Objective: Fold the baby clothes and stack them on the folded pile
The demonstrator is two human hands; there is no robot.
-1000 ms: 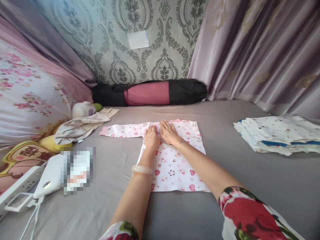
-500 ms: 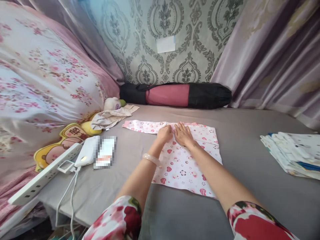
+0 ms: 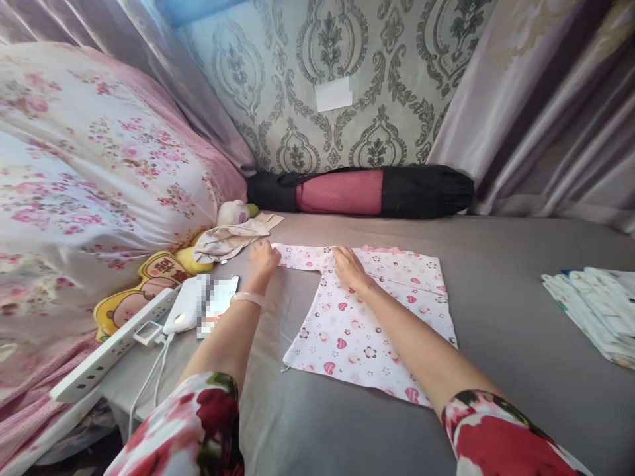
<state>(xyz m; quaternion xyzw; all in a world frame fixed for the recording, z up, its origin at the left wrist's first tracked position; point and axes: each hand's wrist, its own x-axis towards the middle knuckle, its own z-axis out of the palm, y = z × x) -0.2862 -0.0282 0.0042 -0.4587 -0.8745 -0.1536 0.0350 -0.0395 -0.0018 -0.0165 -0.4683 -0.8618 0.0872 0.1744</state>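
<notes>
A white baby garment with pink hearts lies flat on the grey bed sheet, partly folded, one sleeve stretched out to the left. My left hand is at the cuff end of that sleeve, fingers curled on it. My right hand presses flat near the shoulder where the sleeve joins the body, fingers spread. A pale bangle sits on my left wrist.
A floral quilt is piled at the left. Beside it lie a beige cloth, plush toys, a white power strip, a charger and a phone. A black and pink rolled bag lies against the wall. Folded clothes are stacked at the right.
My left hand has slid left along the sleeve from beside the right hand to the cuff. The right hand stayed on the garment. The view has shifted left.
</notes>
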